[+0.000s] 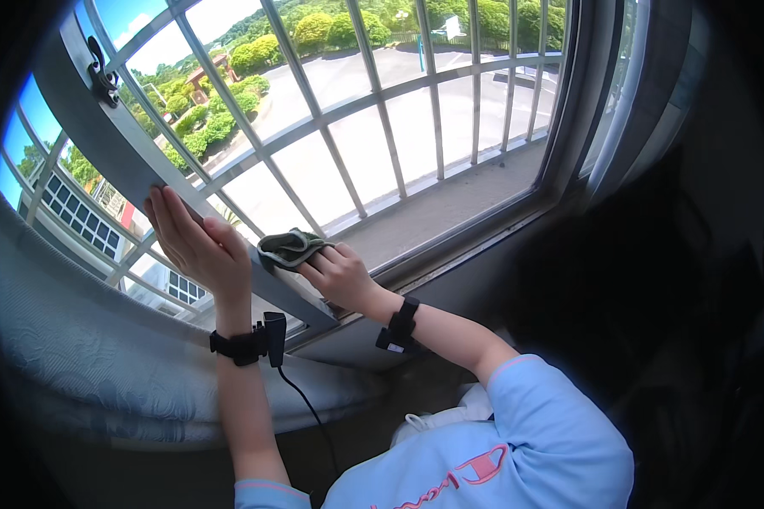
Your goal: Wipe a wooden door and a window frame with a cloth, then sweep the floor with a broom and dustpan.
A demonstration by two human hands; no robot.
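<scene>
My left hand (197,245) lies against the grey window frame (127,153), its fingers extended along the upright and holding nothing. To its right, my right hand (340,273) grips a folded dark green cloth with a pale edge (290,248). The cloth rests against the lower part of the same frame upright, near the glass. A black window handle (105,79) is fixed higher on the frame. Black straps with small devices are worn on both wrists, and a cable hangs from the left one.
Metal security bars (375,95) stand outside the window. Along the bottom runs the window track (445,267). A pale patterned curtain (102,356) hangs at the left and below the left forearm. The right side is dark.
</scene>
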